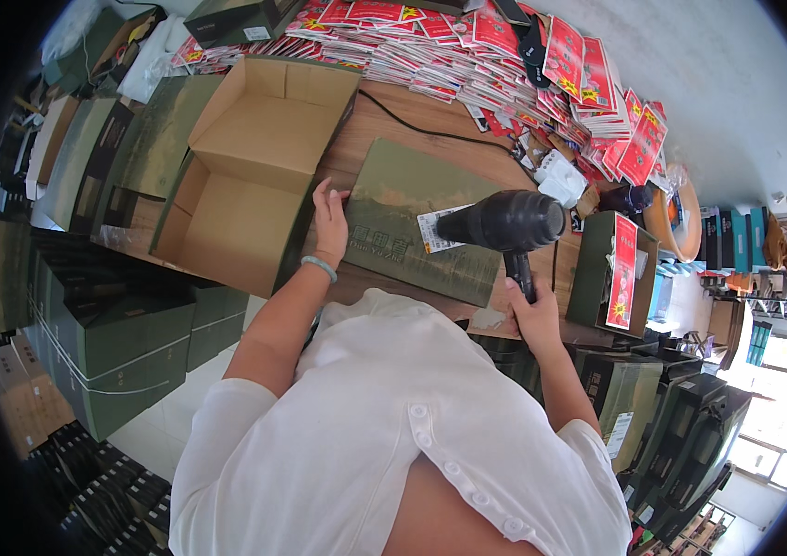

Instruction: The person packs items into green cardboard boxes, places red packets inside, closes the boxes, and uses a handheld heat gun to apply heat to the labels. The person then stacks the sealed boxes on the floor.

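Note:
A black hair dryer point(495, 222) is in my right hand point(534, 313), whose fingers wrap round its handle. Its nozzle points left at a white label point(438, 228) on a flat dark green box point(421, 199) with a landscape print. Beside that box's left edge, my left hand point(329, 222) has its fingers stretched out, the tips at or just over the edge; firm contact cannot be made out. Left of this hand stands an open cardboard box point(226, 218), brown inside, its lid folded back.
Stacked red and white printed packets point(467, 56) line the table's far side. A dark cord point(430, 128) runs across the wooden tabletop point(393, 107). At right is a green box point(592, 278) with a red card. Green boxes point(115, 343) are piled at left, others point(680, 426) at lower right.

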Available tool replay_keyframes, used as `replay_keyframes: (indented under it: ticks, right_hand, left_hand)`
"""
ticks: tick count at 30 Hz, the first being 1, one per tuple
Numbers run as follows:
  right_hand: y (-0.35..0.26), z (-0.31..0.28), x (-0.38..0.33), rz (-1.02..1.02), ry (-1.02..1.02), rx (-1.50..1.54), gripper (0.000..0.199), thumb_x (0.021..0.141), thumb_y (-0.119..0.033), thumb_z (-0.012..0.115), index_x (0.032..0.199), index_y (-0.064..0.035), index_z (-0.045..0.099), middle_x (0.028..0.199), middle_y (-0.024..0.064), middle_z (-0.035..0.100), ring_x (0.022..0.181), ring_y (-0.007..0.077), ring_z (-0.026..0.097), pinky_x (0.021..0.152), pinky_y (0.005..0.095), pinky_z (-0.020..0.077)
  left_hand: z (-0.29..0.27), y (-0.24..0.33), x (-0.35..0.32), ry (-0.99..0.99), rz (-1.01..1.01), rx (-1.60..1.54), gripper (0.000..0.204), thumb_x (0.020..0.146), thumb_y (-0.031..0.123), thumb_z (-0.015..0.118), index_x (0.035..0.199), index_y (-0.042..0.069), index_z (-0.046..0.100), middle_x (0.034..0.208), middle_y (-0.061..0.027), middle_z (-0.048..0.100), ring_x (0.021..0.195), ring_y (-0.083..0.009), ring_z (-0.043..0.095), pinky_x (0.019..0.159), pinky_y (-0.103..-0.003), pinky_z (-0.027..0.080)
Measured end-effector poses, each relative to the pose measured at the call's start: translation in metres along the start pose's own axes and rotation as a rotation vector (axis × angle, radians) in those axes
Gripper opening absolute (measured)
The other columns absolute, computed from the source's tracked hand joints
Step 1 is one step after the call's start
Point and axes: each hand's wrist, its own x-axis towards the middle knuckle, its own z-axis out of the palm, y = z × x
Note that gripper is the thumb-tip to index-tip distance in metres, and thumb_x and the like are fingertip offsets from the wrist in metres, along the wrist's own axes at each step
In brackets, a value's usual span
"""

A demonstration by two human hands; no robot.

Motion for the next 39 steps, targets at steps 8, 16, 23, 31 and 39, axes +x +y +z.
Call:
replay_keyframes:
  ticks: [8, 16, 23, 31, 39]
  right_hand:
    - [0.033, -0.027, 0.017, -0.083, 0.105, 0.075, 0.027, 0.088, -0.023, 0.071, 0.097, -0.0023, 0.056, 0.058, 0.0012, 0.052, 0.039, 0.0093, 0.047, 0.035, 0.0255, 0.0368]
    - [0.083, -0.082, 0.090, -0.046, 0.279, 0.419, 0.027, 0.091, -0.033, 0.066, 0.090, -0.0090, 0.055, 0.056, 0.0006, 0.050, 0.040, 0.0106, 0.049, 0.036, 0.0258, 0.0394]
    - [0.172, -0.095, 0.157, 0.342, -0.010, 0.724, 0.049, 0.087, -0.061, 0.061, 0.097, -0.0135, 0.058, 0.059, 0.0000, 0.050, 0.046, 0.0097, 0.047, 0.043, 0.0232, 0.0379]
    - [0.252, -0.083, 0.243, -0.034, 0.449, -0.240, 0.051, 0.091, -0.040, 0.063, 0.122, -0.0002, 0.056, 0.097, 0.0206, 0.063, 0.097, 0.0371, 0.059, 0.092, 0.0468, 0.0448]
    - [0.073, 0.032, 0.196, -0.833, 0.268, -0.285, 0.039, 0.080, 0.011, 0.055, 0.117, 0.0008, 0.049, 0.106, 0.0207, 0.050, 0.097, 0.0354, 0.055, 0.087, 0.0443, 0.0468]
  left_hand:
    - [0.004, 0.009, -0.001, 0.014, 0.027, -0.009, 0.035, 0.105, 0.022, 0.038, 0.135, 0.003, 0.040, 0.116, -0.0164, 0.059, 0.108, -0.0241, 0.057, 0.099, -0.035, 0.044]
    - [0.005, 0.013, -0.008, -0.040, 0.061, 0.338, 0.039, 0.103, 0.024, 0.041, 0.136, 0.003, 0.041, 0.126, -0.0195, 0.056, 0.113, -0.0304, 0.057, 0.101, -0.038, 0.043]
    - [-0.004, 0.028, -0.018, -0.320, 0.158, 0.944, 0.048, 0.104, 0.040, 0.032, 0.151, 0.039, 0.024, 0.106, -0.0211, 0.067, 0.087, -0.0452, 0.063, 0.074, -0.053, 0.050]
    - [-0.001, 0.049, -0.032, -0.318, -0.003, 1.023, 0.048, 0.104, 0.043, 0.029, 0.151, 0.045, 0.021, 0.099, -0.0210, 0.068, 0.081, -0.0441, 0.064, 0.069, -0.052, 0.051]
    - [-0.007, 0.035, -0.037, -0.235, 0.035, 0.936, 0.045, 0.103, 0.043, 0.033, 0.148, 0.046, 0.028, 0.092, -0.0225, 0.068, 0.080, -0.0443, 0.064, 0.069, -0.051, 0.051]
